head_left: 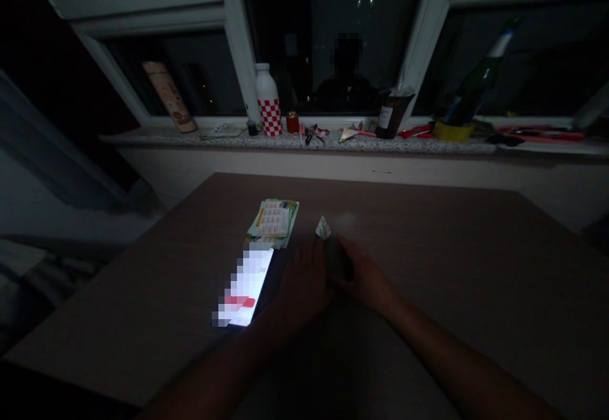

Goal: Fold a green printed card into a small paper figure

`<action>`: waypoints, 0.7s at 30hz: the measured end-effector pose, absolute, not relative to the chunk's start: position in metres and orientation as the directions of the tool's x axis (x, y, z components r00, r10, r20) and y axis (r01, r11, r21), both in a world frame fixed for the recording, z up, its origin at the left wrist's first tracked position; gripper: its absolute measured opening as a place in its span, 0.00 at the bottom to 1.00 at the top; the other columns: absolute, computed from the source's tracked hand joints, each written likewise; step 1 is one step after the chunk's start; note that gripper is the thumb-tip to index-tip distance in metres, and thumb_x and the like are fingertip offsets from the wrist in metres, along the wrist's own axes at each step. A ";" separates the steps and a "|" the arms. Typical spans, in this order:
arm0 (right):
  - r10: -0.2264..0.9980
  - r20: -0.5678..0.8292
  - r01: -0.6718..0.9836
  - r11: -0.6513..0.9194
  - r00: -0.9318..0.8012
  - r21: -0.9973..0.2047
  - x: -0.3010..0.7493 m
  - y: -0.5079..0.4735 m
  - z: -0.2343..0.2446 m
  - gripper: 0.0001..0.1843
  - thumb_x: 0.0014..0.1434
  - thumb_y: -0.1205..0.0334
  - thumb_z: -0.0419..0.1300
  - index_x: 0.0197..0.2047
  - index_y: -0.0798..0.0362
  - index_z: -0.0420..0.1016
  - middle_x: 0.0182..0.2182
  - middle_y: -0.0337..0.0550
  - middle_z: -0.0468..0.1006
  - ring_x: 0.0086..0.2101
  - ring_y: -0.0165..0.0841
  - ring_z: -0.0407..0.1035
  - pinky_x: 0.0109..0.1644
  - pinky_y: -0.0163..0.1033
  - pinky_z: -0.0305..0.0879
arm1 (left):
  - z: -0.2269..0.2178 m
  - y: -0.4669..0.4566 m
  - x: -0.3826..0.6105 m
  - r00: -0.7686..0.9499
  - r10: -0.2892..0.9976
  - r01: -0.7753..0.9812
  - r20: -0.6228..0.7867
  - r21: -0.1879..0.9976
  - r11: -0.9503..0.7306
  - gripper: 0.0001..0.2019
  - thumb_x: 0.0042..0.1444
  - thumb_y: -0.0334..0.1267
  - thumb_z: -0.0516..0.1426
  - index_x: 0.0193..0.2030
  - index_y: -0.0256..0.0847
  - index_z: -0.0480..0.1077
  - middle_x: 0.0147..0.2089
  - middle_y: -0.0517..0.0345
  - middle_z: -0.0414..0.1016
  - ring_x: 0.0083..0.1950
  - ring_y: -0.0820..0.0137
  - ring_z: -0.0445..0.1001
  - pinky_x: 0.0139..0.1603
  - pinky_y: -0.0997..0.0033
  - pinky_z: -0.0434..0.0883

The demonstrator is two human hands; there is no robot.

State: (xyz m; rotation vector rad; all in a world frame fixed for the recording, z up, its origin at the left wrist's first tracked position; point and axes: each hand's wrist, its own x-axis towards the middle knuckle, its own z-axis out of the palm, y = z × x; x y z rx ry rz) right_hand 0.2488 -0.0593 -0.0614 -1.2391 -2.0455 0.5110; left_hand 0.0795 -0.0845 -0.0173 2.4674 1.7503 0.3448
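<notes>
A small folded paper [323, 227] lies on the table, its printed, pointed tip showing beyond my fingers. My left hand [307, 277] holds it from the left, with the fingertips at the base of that tip. On the other side my right hand [364, 274] curves in, index finger and thumb bent around the paper's shaded lower part. Both thumbs come close together near the bottom. My hands and dark shadow hide most of the paper. Left of them lies a stack of printed leaflets [273, 220], and just below the stack a phone [250, 287] with a bright screen.
The brown table [451, 268] ends at a wall under a window. On the stone sill [342, 144] stand a tan bottle [169, 96], a checkered bottle [269, 106], a red jar [292, 122], a dark cup [392, 115] and a green bottle [476, 87] in a yellow holder [454, 131].
</notes>
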 end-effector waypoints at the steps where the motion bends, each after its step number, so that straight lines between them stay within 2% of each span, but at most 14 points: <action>1: 0.879 0.341 0.624 0.477 -0.333 -0.619 0.249 -0.062 -0.062 0.44 0.49 0.56 0.64 0.65 0.51 0.51 0.59 0.51 0.64 0.57 0.43 0.59 0.61 0.50 0.57 | -0.017 -0.091 0.073 0.301 0.943 0.927 0.138 0.189 -0.324 0.41 0.48 0.44 0.58 0.66 0.34 0.46 0.65 0.41 0.54 0.62 0.51 0.58 0.57 0.56 0.62; 6: 0.883 0.298 0.649 0.469 -0.363 -0.599 0.246 -0.069 -0.058 0.45 0.48 0.52 0.65 0.65 0.49 0.52 0.58 0.50 0.65 0.57 0.45 0.59 0.60 0.52 0.56 | -0.018 -0.126 0.027 0.205 0.950 0.974 0.236 0.042 -0.221 0.38 0.50 0.48 0.58 0.65 0.33 0.50 0.64 0.38 0.55 0.64 0.50 0.55 0.60 0.50 0.57; 8: 0.887 0.285 0.651 0.461 -0.364 -0.602 0.245 -0.070 -0.056 0.45 0.47 0.51 0.65 0.65 0.49 0.53 0.58 0.50 0.65 0.57 0.45 0.59 0.60 0.53 0.55 | -0.021 -0.139 0.008 0.085 0.959 0.995 0.269 0.021 -0.094 0.38 0.48 0.49 0.58 0.63 0.35 0.53 0.64 0.38 0.56 0.61 0.48 0.58 0.58 0.48 0.59; 11: 0.893 0.268 0.656 0.449 -0.363 -0.607 0.245 -0.069 -0.055 0.44 0.48 0.51 0.65 0.65 0.49 0.52 0.58 0.51 0.65 0.57 0.45 0.59 0.60 0.52 0.56 | -0.028 -0.156 -0.014 -0.077 0.954 0.996 0.291 0.055 0.064 0.36 0.48 0.52 0.58 0.61 0.36 0.56 0.64 0.40 0.55 0.60 0.48 0.59 0.55 0.47 0.62; 13: 0.896 0.261 0.656 0.441 -0.358 -0.612 0.245 -0.068 -0.055 0.43 0.49 0.52 0.64 0.65 0.48 0.52 0.58 0.50 0.65 0.57 0.44 0.59 0.60 0.52 0.56 | -0.034 -0.163 -0.023 -0.130 0.940 0.990 0.316 0.090 0.107 0.34 0.48 0.54 0.57 0.58 0.34 0.60 0.62 0.38 0.57 0.59 0.47 0.60 0.54 0.47 0.63; 17: 0.899 0.260 0.654 0.436 -0.353 -0.618 0.247 -0.065 -0.056 0.42 0.49 0.52 0.64 0.65 0.48 0.53 0.57 0.50 0.65 0.56 0.44 0.61 0.60 0.52 0.57 | -0.039 -0.171 -0.027 -0.156 0.932 0.984 0.328 0.137 0.116 0.29 0.48 0.57 0.56 0.49 0.35 0.67 0.60 0.38 0.57 0.59 0.47 0.60 0.53 0.49 0.64; 21: 0.897 0.257 0.647 0.437 -0.359 -0.625 0.249 -0.064 -0.056 0.40 0.50 0.54 0.63 0.64 0.49 0.54 0.57 0.50 0.65 0.56 0.43 0.60 0.60 0.51 0.57 | -0.036 -0.172 -0.024 -0.179 0.942 0.981 0.283 0.130 0.147 0.25 0.48 0.58 0.55 0.45 0.40 0.70 0.61 0.43 0.57 0.60 0.48 0.59 0.54 0.48 0.63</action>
